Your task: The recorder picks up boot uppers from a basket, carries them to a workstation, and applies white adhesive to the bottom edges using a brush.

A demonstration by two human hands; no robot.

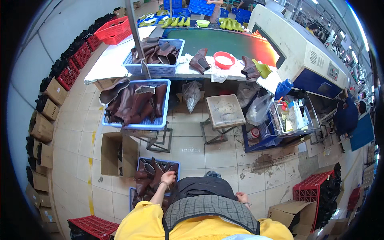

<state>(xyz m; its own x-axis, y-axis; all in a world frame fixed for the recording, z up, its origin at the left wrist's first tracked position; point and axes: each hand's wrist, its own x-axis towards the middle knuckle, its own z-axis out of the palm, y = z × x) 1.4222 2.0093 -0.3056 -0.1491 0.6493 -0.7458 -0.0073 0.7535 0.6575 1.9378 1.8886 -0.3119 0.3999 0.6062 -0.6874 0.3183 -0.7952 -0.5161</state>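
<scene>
My left hand is over the right side of a low blue crate filled with dark brown boot uppers. Its fingers look closed; whether they grip an upper there cannot be made out. On the other side of my body, my right hand hangs by my hip, its fingers too small and partly hidden to read. Under the near part of the crate, another blue crate also holds brown uppers.
Ahead, a blue basket of brown uppers rests on a stool. A square stool stands before the bench. On the bench are a brown boot, a red bowl and a green shoe last. Left of me is an open carton.
</scene>
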